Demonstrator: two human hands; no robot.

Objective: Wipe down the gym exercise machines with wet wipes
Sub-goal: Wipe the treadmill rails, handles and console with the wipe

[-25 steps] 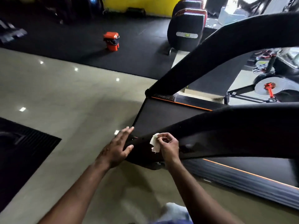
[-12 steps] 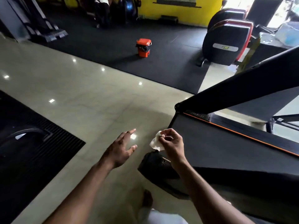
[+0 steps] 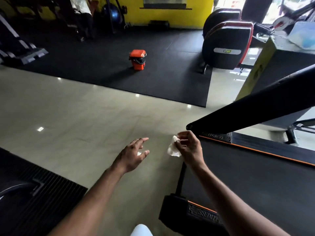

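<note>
Pinching a crumpled white wet wipe (image 3: 173,148) between thumb and fingertips, the right hand (image 3: 189,149) hangs in the air just off the left edge of the black treadmill deck with its thin orange stripe (image 3: 247,176); the wipe dangles below the fingers, clear of the machine and over the glossy beige tiled floor (image 3: 81,116); the left hand (image 3: 132,155) floats beside it, apart from it, fingers spread and relaxed, holding nothing (palm turned down toward the floor); a slanted black treadmill upright (image 3: 255,106) crosses above the deck; farther off, a small orange lidded bin with a black liner (image 3: 137,59) stands on the dark rubber mat flooring (image 3: 153,79), near a black and red exercise machine (image 3: 226,43), with a yellow wall (image 3: 201,12) behind
</note>
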